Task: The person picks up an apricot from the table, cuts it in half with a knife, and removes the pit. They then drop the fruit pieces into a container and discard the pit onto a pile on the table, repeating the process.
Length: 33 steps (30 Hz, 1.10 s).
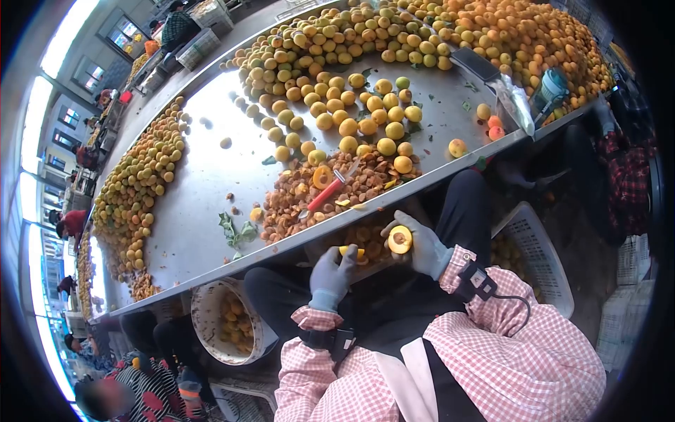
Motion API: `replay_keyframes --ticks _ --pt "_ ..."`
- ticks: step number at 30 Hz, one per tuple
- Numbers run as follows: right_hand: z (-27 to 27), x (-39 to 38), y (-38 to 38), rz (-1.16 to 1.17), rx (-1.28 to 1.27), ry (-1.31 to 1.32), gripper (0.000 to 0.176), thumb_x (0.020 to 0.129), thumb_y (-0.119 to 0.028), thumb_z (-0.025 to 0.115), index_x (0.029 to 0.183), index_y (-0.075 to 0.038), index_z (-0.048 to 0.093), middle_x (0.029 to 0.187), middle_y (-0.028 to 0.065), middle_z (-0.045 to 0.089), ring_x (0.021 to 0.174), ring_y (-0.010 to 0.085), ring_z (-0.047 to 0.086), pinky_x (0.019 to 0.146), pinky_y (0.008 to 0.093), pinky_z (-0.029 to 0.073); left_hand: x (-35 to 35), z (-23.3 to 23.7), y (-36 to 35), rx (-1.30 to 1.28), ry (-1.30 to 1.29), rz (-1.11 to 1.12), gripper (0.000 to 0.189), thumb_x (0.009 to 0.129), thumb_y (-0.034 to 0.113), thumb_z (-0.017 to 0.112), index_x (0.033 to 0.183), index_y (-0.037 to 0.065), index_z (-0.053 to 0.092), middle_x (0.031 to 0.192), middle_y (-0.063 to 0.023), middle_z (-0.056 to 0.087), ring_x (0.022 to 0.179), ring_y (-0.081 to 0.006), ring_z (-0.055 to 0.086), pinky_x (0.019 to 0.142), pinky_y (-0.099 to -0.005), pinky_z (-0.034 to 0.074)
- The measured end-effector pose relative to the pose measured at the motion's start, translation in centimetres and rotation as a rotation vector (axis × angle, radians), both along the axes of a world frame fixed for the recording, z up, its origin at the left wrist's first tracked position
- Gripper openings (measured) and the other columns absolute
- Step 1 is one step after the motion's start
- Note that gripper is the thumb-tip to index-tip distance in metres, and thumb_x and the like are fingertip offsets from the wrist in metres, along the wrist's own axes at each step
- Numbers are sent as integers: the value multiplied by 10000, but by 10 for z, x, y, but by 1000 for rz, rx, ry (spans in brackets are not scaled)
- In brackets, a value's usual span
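My left hand point(332, 278), in a grey glove, pinches a piece of yellow apricot point(351, 251) at its fingertips. Beside it, my right hand point(420, 246), also gloved, holds an apricot half point(400, 240) with its cut face and brown pit turned up. Both hands are just in front of the metal table's edge, above my lap. Beyond them lies a heap of apricot pits point(288, 204). On the heap rest a red-handled tool point(328, 195), its working end hard to make out, and a cut apricot half point(323, 176).
Whole apricots point(351, 126) cover much of the metal table point(204, 183). A phone point(474, 64) and a greenish cup point(552, 88) lie at the right. Below stand a white bucket point(204, 323) with apricot pieces and a white crate point(540, 243). Another person point(158, 387) sits at lower left.
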State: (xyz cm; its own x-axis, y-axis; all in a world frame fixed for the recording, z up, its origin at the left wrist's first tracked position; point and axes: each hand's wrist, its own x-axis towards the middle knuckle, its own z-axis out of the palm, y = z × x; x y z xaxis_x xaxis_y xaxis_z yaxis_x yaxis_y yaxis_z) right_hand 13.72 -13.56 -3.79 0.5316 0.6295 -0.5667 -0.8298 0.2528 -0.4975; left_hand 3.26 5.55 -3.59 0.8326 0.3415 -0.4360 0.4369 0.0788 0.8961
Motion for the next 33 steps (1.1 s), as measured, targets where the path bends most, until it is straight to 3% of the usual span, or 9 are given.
replay_keyframes --ticks 2,4,6,11,14,15,20,30,33 --pt "-3 4 -5 -18 -31 -66 418 968 -425 431 1009 -49 607 800 67 638 647 135 618 500 215 470 4 2 10 1066 -165 -78 405 840 458 638 937 64 625 803 -95 618 706 -293 616 621 -367 495" --pt "2 8 -12 29 257 67 389 971 -368 449 1135 -34 560 955 96 639 755 172 636 596 243 515 15 29 18 1179 -212 -60 343 816 340 680 1012 66 613 878 -114 624 774 -307 614 648 -372 494" --pt "9 6 -13 15 307 65 347 954 -283 490 1189 -29 517 1010 103 616 834 198 634 678 274 531 34 43 28 1223 -412 -51 376 819 268 674 1107 48 574 962 -139 611 854 -319 600 728 -388 482" --pt "20 6 -8 -14 354 -3 480 836 39 599 1275 -30 416 1217 142 519 1081 304 592 937 417 512 86 35 46 1367 -390 -210 508 789 260 680 1223 53 517 1059 -159 582 1007 -331 560 836 -411 462" --pt "20 1 -14 -17 311 -24 426 833 50 599 1217 -48 442 1242 149 510 1101 319 581 931 423 514 111 15 50 1382 -343 -336 493 757 249 666 1190 55 530 1046 -153 583 1048 -334 534 876 -435 437" --pt "26 -1 -14 -34 252 -62 301 890 -58 570 1169 -73 458 1189 149 556 1070 331 601 869 394 542 117 9 50 1416 -313 -386 449 752 230 648 1155 62 540 1028 -146 583 1026 -335 538 861 -441 439" --pt "10 7 -23 25 110 21 306 966 -306 444 1182 -92 476 1076 148 617 932 301 661 676 272 529 133 8 56 1502 -269 -502 265 755 183 592 1006 106 550 952 -113 584 919 -311 559 766 -450 452" --pt "28 5 0 182 82 -16 349 928 -190 473 1247 -52 500 1199 105 558 1039 225 606 801 307 527 116 30 59 992 -569 -110 307 769 42 645 1043 99 521 849 -69 567 592 -200 556 567 -298 481" --pt "27 4 20 239 211 12 380 921 -159 472 1274 -19 478 1218 121 546 1090 235 577 883 352 515 107 42 46 120 -623 125 302 856 29 572 1129 39 443 731 -38 504 500 -93 470 433 -210 389"
